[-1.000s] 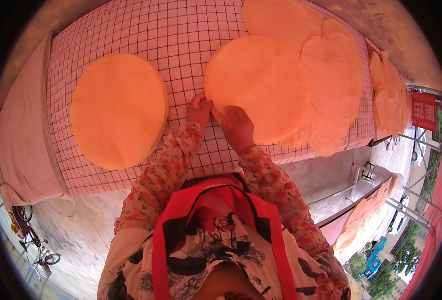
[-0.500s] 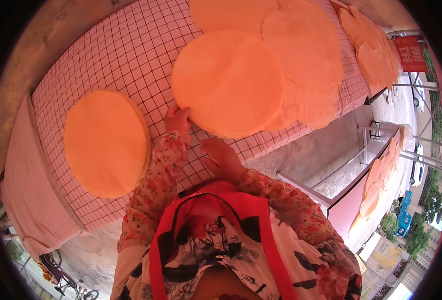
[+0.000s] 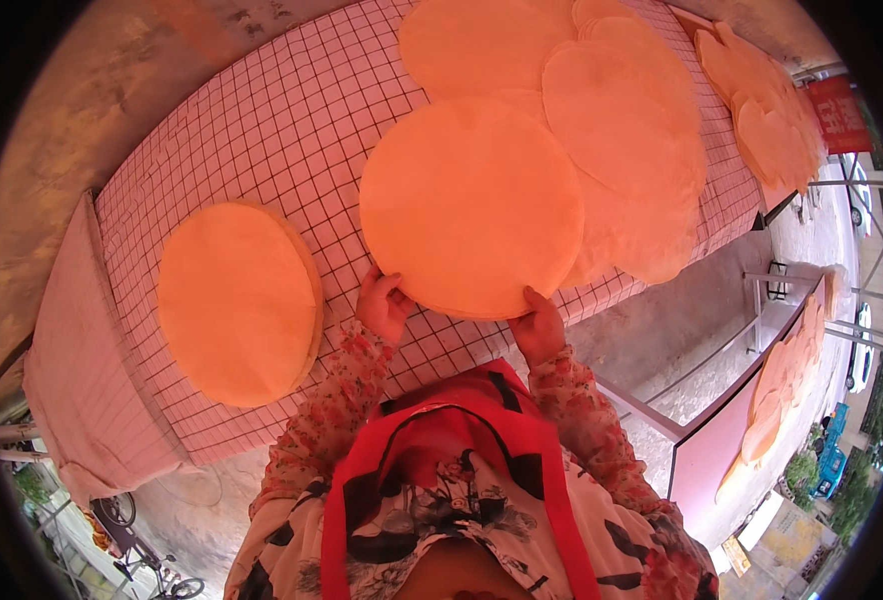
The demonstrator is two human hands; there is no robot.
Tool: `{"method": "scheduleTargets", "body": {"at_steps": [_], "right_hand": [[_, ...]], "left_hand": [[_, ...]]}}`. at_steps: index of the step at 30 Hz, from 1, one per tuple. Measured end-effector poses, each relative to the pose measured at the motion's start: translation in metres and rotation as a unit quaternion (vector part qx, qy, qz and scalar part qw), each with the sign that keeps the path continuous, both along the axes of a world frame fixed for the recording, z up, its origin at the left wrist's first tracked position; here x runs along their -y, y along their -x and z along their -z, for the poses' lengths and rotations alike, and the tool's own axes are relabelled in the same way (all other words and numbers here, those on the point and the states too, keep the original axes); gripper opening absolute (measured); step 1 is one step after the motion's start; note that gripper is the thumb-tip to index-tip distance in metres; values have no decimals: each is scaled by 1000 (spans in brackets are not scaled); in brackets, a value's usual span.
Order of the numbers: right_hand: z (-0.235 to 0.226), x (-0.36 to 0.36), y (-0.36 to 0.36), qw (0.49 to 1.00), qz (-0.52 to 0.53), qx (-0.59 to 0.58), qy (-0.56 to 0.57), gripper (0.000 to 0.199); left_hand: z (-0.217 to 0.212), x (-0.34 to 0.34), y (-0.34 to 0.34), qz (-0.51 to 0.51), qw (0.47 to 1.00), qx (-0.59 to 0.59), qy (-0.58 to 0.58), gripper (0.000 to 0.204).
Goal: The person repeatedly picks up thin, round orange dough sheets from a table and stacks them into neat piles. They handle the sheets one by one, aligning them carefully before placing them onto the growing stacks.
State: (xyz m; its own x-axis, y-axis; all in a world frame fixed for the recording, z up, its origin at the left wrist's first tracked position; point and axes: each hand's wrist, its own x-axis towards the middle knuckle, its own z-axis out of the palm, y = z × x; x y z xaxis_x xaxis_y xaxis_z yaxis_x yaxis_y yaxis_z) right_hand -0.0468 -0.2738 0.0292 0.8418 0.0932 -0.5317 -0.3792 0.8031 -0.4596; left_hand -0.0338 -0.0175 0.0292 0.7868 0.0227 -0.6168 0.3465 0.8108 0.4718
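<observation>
- Central round stack (image 3: pixel 472 205): thin orange-tinted discs on the checked cloth (image 3: pixel 292 135), directly before the person; the number of layers cannot be made out, and the cloth beneath is covered.
- Overlapping round sheets (image 3: pixel 622 130): behind and to the right; partly hidden by one another and by the central round stack, and cut off at the upper edge of the view.
- Second round stack (image 3: pixel 237 305): at left, well apart from both hands.
- Red sign (image 3: pixel 840 115): far right; pale characters, small and distorted near the rim.
- Left hand (image 3: pixel 384 305): at the near-left rim of the central round stack, thumb and forefinger close together; whether they pinch it cannot be told.
- Right hand (image 3: pixel 541 328): at the near-right rim, gripping the edge, thumb uppermost; the remaining fingers are largely concealed.
- Forearms: patterned sleeves (image 3: pixel 327 410), both angled forward from below.
</observation>
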Motion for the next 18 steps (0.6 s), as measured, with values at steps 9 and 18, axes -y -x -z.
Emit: {"method": "scheduleTargets", "body": {"at_steps": [9,18], "right_hand": [[-20,36,-10,978,72,-17,193,22],[-1,56,-11,985,41,-29,164,35]], "left_hand": [[-9,-13,-44,35,996,-28,-80,37],[4,-19,-84,76,977,-1,-198,41]]}}
